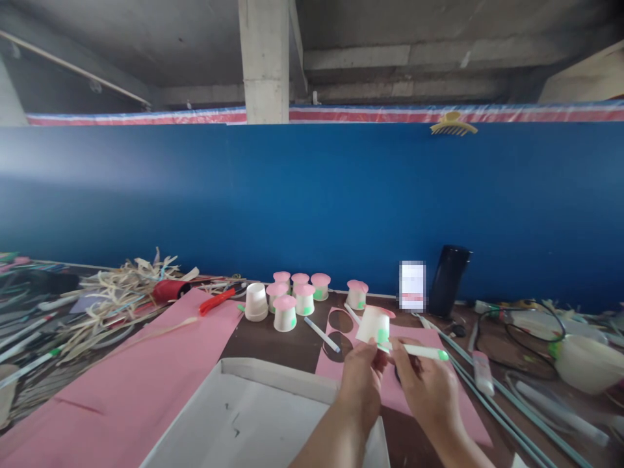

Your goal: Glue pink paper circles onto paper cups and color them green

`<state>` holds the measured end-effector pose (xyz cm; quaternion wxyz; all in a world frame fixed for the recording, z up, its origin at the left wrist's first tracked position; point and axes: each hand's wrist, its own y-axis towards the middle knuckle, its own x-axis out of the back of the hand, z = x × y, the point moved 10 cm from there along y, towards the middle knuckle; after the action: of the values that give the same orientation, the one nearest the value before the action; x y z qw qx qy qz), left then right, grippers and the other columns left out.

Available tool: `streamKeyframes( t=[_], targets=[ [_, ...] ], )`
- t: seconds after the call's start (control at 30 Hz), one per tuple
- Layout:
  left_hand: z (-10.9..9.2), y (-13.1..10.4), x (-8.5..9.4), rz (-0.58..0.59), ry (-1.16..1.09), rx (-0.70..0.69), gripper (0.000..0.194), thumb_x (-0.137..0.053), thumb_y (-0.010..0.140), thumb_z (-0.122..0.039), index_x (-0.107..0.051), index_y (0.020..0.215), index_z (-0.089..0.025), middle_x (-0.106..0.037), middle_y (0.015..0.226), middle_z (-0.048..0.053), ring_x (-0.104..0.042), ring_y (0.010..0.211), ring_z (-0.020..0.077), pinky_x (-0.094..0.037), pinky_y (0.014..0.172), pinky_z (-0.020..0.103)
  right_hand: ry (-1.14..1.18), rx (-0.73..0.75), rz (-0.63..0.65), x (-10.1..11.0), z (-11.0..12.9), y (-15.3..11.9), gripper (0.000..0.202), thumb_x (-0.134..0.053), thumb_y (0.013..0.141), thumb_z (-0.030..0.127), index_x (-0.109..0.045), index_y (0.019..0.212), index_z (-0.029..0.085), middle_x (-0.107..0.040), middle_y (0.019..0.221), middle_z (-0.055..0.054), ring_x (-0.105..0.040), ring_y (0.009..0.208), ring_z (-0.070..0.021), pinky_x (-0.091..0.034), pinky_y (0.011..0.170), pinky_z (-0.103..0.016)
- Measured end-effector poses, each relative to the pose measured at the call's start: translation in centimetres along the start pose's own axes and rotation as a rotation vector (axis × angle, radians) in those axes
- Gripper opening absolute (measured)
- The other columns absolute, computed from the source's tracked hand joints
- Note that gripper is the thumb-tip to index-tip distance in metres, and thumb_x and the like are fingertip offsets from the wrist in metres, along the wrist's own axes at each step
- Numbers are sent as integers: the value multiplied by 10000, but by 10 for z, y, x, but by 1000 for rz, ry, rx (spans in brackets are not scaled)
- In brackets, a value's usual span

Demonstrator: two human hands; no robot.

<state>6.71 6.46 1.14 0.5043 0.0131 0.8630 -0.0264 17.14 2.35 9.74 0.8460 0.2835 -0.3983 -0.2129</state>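
My left hand (363, 370) is closed around the lower part of a white paper cup (371, 325) that has a pink paper disc on top and a green patch on its side. Pinched in my right hand (426, 377) is a white marker (422, 351) with a green end, its other end close to the green patch. Whether the tip touches the cup I cannot tell. Beyond my hands stand several finished-looking white cups with pink tops (285, 314) and green patches. A stack of plain white cups (256, 302) stands at their left.
A shallow white box (263, 416) lies in front. Pink paper sheets (146, 377) cover the left, with a red cutter-like tool (217, 301). A cut pink sheet (453, 396) lies under my hands, near a pale marker (322, 335). A black cylinder (448, 279) stands by the blue partition (312, 195).
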Motion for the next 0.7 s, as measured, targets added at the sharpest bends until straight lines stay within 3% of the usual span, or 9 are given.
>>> streamKeyframes(
  t=[0.1, 0.33, 0.7],
  targets=[
    [1, 0, 1, -10, 15, 3, 147, -704, 668, -226, -603, 632, -124, -542, 643, 20, -494, 619, 110, -409, 682, 253, -10, 0, -5, -1, -3, -2, 418, -445, 869, 515, -688, 705, 216, -726, 682, -44, -684, 667, -206, -492, 630, -262],
    [-1, 1, 2, -13, 5, -13, 171, -727, 667, -257, -618, 668, -125, -559, 674, 27, -512, 648, 119, -418, 706, 260, 32, 64, -52, 4, 8, -3, 385, -434, 889, 474, -699, 894, 196, -728, 757, -54, -691, 728, -196, -493, 629, -246],
    [0, 2, 3, -32, -11, -4, 186, -741, 662, -247, -610, 659, -115, -534, 643, 18, -495, 612, 108, -418, 691, 256, 12, 70, -47, 2, 6, -1, 397, -425, 891, 474, -696, 865, 185, -720, 741, -67, -688, 732, -202, -510, 661, -260]
  ],
)
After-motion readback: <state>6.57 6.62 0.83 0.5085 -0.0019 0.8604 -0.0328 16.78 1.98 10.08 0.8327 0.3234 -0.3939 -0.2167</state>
